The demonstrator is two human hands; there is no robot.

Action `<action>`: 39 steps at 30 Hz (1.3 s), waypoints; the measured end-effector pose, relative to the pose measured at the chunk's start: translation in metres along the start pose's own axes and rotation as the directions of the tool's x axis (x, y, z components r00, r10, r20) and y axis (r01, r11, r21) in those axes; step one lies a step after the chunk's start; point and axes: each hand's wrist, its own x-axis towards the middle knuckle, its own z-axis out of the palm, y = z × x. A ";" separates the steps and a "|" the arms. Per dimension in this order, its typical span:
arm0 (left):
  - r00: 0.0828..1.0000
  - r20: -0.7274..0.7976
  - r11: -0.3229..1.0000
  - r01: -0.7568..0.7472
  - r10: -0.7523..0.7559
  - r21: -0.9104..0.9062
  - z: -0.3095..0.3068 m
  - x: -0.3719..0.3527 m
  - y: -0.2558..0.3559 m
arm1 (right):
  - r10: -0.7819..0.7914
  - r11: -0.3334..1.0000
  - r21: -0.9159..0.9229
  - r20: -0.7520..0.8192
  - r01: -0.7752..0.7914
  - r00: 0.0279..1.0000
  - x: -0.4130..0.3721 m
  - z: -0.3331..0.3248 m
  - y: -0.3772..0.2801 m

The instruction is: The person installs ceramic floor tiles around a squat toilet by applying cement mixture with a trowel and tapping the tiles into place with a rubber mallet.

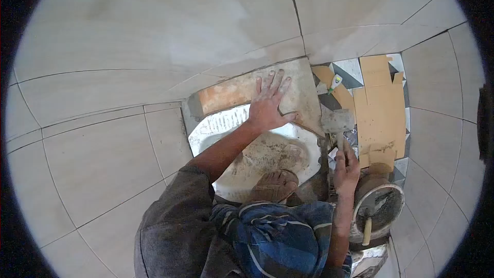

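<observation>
My left hand (270,105) lies with fingers spread on a beige tile (303,85) set along the back wall, just behind a white squat toilet pan (205,136). In my right hand (347,171) is the handle of a mallet (338,121), its wide grey head beside the tile's right edge. An orange-brown strip (224,96) shows left of my fingers. My foot in a sandal (275,185) rests in the dirt-covered pan.
Right of the mallet, cardboard (381,118) covers part of a patterned tile floor (349,72). A small bottle (335,82) lies there. Nearer me stands a bucket (399,201) with a trowel (367,230) in it. Tiled walls (98,159) close in on both sides.
</observation>
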 end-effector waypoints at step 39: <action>0.543 -0.499 0.716 0.645 -0.675 -0.267 -0.009 -0.153 -0.138 | -0.033 0.992 -0.115 0.113 0.046 0.993 0.087 0.061 -0.104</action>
